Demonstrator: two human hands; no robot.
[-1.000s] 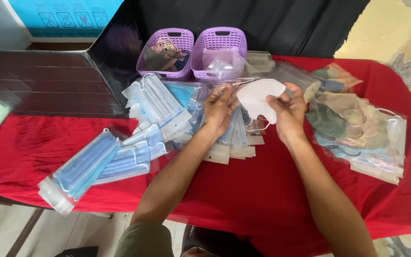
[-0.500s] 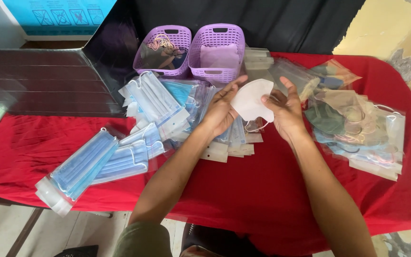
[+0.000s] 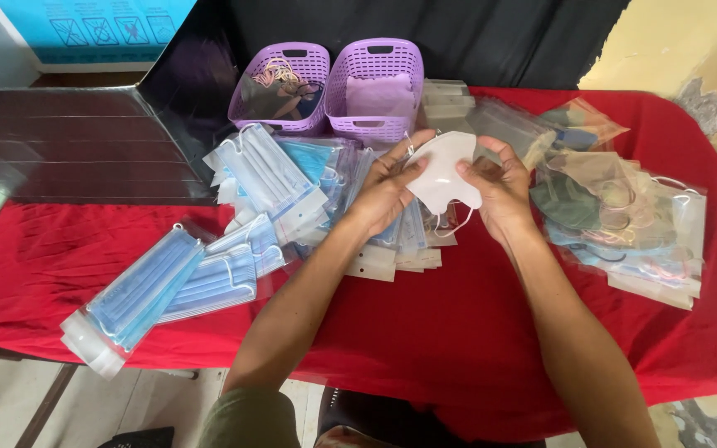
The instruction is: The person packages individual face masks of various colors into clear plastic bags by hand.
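Observation:
A white folded face mask is held up above a red-clothed table, its ear loops dangling below. My left hand grips its left edge and my right hand grips its right edge. Under my hands lie clear sleeves with card headers. Bagged blue surgical masks spread out to the left, with more packs nearer the middle.
Two purple baskets stand at the back: the left basket holds elastic loops, the right basket a pale purple item. Bagged green and beige masks pile up on the right. A dark panel lies at the far left.
The white mask has been turned and lowered slightly between both hands. My fingers have shifted along its edges. The view has moved a little closer.

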